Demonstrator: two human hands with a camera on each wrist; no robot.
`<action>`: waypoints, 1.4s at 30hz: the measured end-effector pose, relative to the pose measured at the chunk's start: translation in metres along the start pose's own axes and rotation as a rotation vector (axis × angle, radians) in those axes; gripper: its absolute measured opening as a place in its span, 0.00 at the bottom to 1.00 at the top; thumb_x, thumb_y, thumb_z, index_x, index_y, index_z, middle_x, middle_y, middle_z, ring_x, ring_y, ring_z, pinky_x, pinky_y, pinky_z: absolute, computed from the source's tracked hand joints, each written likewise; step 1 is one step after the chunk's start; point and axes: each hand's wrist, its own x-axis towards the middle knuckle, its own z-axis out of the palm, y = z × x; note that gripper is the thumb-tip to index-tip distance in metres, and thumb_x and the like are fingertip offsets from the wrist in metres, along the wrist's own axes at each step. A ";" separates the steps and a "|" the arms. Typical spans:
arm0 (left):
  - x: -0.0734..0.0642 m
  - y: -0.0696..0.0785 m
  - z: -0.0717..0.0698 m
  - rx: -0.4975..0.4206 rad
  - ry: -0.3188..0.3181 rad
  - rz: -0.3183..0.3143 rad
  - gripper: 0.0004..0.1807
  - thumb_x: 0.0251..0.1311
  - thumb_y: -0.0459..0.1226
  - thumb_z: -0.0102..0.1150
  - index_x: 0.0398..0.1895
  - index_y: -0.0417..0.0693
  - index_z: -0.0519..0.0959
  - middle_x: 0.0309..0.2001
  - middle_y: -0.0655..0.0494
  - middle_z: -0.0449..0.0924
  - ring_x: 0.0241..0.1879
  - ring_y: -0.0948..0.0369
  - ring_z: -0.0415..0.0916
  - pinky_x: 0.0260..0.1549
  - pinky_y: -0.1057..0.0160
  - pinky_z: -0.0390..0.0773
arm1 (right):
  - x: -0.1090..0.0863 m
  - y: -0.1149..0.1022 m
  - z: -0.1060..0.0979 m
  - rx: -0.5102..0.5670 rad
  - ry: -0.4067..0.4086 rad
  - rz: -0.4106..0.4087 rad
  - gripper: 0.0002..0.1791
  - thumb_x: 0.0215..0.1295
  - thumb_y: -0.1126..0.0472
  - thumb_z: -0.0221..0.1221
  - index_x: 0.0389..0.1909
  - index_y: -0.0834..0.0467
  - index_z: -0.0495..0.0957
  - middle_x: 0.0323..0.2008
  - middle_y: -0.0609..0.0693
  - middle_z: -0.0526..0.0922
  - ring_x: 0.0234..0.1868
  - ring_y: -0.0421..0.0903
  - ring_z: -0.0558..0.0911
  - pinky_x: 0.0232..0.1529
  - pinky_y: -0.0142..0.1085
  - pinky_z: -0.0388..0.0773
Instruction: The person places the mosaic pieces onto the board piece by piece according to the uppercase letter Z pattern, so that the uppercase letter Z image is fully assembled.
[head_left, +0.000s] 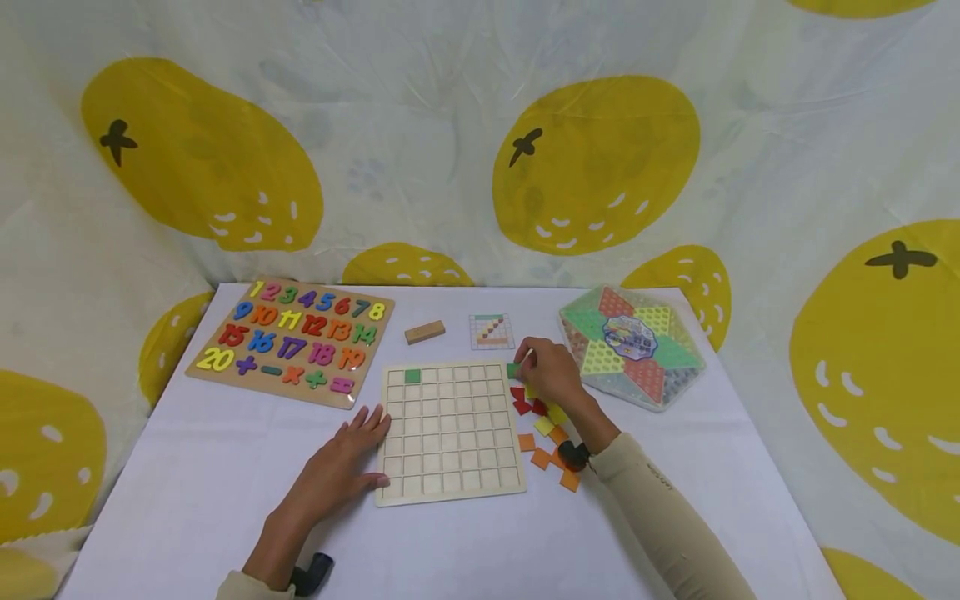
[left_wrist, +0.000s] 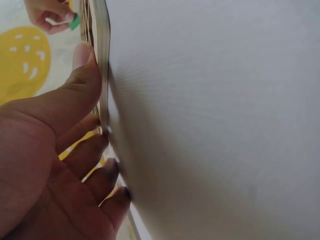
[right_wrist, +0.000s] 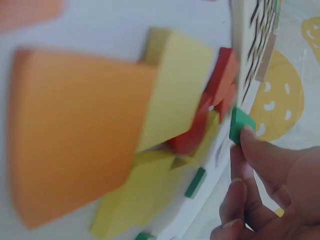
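Observation:
A square wooden grid board lies on the table, with one green tile in its top row. My right hand pinches another green square tile between thumb and fingers, by the board's upper right corner. Fairly straight, the fingers of my left hand rest at the board's left edge, the thumb on its rim. Beneath and below the right hand lie loose tiles: red pieces, yellow ones and several orange squares. Two more green tiles show in the right wrist view.
A small card with a printed coloured grid pattern lies behind the board, beside a wooden block. At the back left is a number puzzle board; at the right, a hexagonal Chinese checkers board. A fruit-print curtain hangs behind the table.

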 end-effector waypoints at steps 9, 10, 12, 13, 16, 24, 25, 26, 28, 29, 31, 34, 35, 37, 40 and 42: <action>0.000 0.000 0.002 0.006 -0.004 -0.013 0.55 0.51 0.46 0.83 0.81 0.48 0.64 0.84 0.49 0.56 0.86 0.46 0.49 0.81 0.39 0.56 | 0.007 -0.034 0.010 0.064 0.010 -0.046 0.05 0.67 0.59 0.71 0.39 0.49 0.84 0.33 0.48 0.87 0.31 0.48 0.81 0.26 0.37 0.74; 0.000 0.000 0.002 0.007 -0.003 -0.014 0.55 0.51 0.46 0.83 0.82 0.48 0.64 0.84 0.50 0.56 0.86 0.46 0.49 0.81 0.39 0.56 | 0.008 -0.040 0.012 0.065 0.007 -0.055 0.05 0.67 0.59 0.72 0.39 0.49 0.85 0.33 0.48 0.87 0.32 0.48 0.81 0.28 0.37 0.74; 0.000 0.000 0.002 0.007 -0.001 -0.014 0.55 0.51 0.46 0.83 0.81 0.47 0.64 0.84 0.50 0.56 0.86 0.46 0.49 0.81 0.39 0.56 | 0.011 -0.051 0.018 0.071 0.000 -0.072 0.05 0.66 0.59 0.72 0.39 0.49 0.85 0.33 0.47 0.87 0.35 0.48 0.82 0.31 0.38 0.74; 0.000 0.000 0.002 0.007 0.000 -0.012 0.55 0.51 0.46 0.83 0.81 0.47 0.64 0.84 0.50 0.56 0.86 0.46 0.49 0.81 0.39 0.56 | 0.012 -0.056 0.021 0.071 -0.006 -0.078 0.05 0.66 0.59 0.73 0.38 0.49 0.85 0.33 0.47 0.87 0.35 0.47 0.82 0.31 0.38 0.75; 0.000 -0.001 0.003 0.003 0.001 -0.015 0.55 0.51 0.46 0.83 0.81 0.48 0.64 0.84 0.50 0.57 0.86 0.46 0.49 0.81 0.39 0.56 | 0.015 -0.071 0.031 0.073 -0.036 -0.090 0.06 0.65 0.59 0.74 0.37 0.48 0.85 0.32 0.45 0.86 0.34 0.46 0.82 0.31 0.37 0.75; 0.000 -0.004 0.004 -0.008 0.001 -0.013 0.55 0.51 0.48 0.83 0.82 0.50 0.64 0.84 0.51 0.57 0.86 0.47 0.49 0.81 0.39 0.57 | 0.021 -0.102 0.055 0.046 -0.120 -0.097 0.06 0.65 0.59 0.73 0.36 0.48 0.84 0.29 0.43 0.84 0.32 0.43 0.80 0.30 0.36 0.74; 0.000 -0.004 0.004 -0.006 0.000 -0.009 0.55 0.51 0.48 0.83 0.82 0.49 0.64 0.84 0.51 0.57 0.86 0.47 0.49 0.81 0.39 0.57 | 0.022 -0.104 0.057 0.044 -0.128 -0.093 0.06 0.65 0.59 0.73 0.35 0.48 0.85 0.28 0.43 0.83 0.32 0.43 0.80 0.30 0.36 0.74; 0.000 -0.005 0.003 -0.005 0.000 -0.009 0.55 0.51 0.48 0.82 0.82 0.49 0.64 0.84 0.51 0.57 0.86 0.47 0.49 0.81 0.39 0.57 | 0.022 -0.107 0.059 0.040 -0.136 -0.087 0.06 0.66 0.59 0.73 0.35 0.48 0.85 0.28 0.44 0.83 0.31 0.43 0.80 0.29 0.36 0.74; 0.000 -0.004 0.003 -0.003 0.001 -0.009 0.54 0.51 0.48 0.82 0.81 0.49 0.65 0.84 0.50 0.58 0.86 0.46 0.50 0.81 0.39 0.57 | 0.023 -0.111 0.061 0.036 -0.155 -0.072 0.05 0.66 0.59 0.72 0.35 0.49 0.85 0.27 0.44 0.82 0.31 0.43 0.80 0.29 0.35 0.73; 0.000 -0.004 0.002 -0.002 0.001 -0.011 0.54 0.51 0.48 0.83 0.81 0.49 0.65 0.84 0.50 0.58 0.86 0.46 0.50 0.81 0.39 0.57 | 0.024 -0.113 0.062 0.032 -0.163 -0.064 0.05 0.66 0.58 0.72 0.35 0.49 0.85 0.27 0.44 0.82 0.31 0.43 0.79 0.29 0.35 0.73; 0.000 -0.003 0.001 0.000 0.001 -0.010 0.54 0.51 0.48 0.82 0.81 0.48 0.65 0.84 0.50 0.58 0.85 0.45 0.50 0.81 0.39 0.57 | 0.025 -0.116 0.064 0.026 -0.175 -0.048 0.05 0.67 0.58 0.72 0.36 0.49 0.85 0.27 0.45 0.82 0.31 0.44 0.79 0.29 0.35 0.73; 0.001 -0.002 0.000 0.000 -0.002 -0.014 0.54 0.52 0.48 0.82 0.81 0.49 0.65 0.84 0.50 0.57 0.86 0.46 0.49 0.81 0.39 0.56 | 0.027 -0.118 0.065 0.006 -0.180 -0.027 0.05 0.68 0.57 0.72 0.35 0.49 0.84 0.28 0.45 0.82 0.31 0.44 0.79 0.29 0.35 0.73; 0.001 -0.002 0.000 0.000 -0.003 -0.015 0.54 0.52 0.48 0.82 0.81 0.49 0.65 0.84 0.50 0.57 0.86 0.46 0.49 0.81 0.39 0.56 | 0.028 -0.118 0.066 -0.003 -0.179 -0.023 0.05 0.68 0.57 0.72 0.35 0.49 0.84 0.28 0.45 0.82 0.31 0.44 0.79 0.29 0.35 0.73; 0.001 -0.002 0.000 -0.002 -0.004 -0.016 0.54 0.52 0.47 0.82 0.81 0.49 0.65 0.84 0.50 0.56 0.86 0.46 0.49 0.81 0.39 0.56 | 0.029 -0.118 0.067 -0.013 -0.178 -0.014 0.04 0.68 0.57 0.71 0.35 0.49 0.85 0.28 0.45 0.82 0.31 0.44 0.79 0.28 0.36 0.74; 0.001 -0.002 0.001 -0.007 -0.009 -0.019 0.54 0.52 0.47 0.83 0.82 0.49 0.64 0.84 0.51 0.56 0.86 0.46 0.48 0.82 0.39 0.56 | 0.031 -0.117 0.070 -0.012 -0.174 -0.009 0.04 0.68 0.58 0.71 0.33 0.49 0.85 0.27 0.45 0.82 0.31 0.44 0.79 0.27 0.36 0.74; 0.001 -0.003 0.002 -0.011 -0.012 -0.022 0.54 0.52 0.47 0.83 0.82 0.49 0.64 0.84 0.51 0.56 0.86 0.47 0.48 0.82 0.40 0.55 | 0.031 -0.117 0.072 -0.007 -0.169 -0.010 0.05 0.67 0.58 0.71 0.32 0.49 0.85 0.27 0.45 0.82 0.31 0.44 0.79 0.27 0.36 0.74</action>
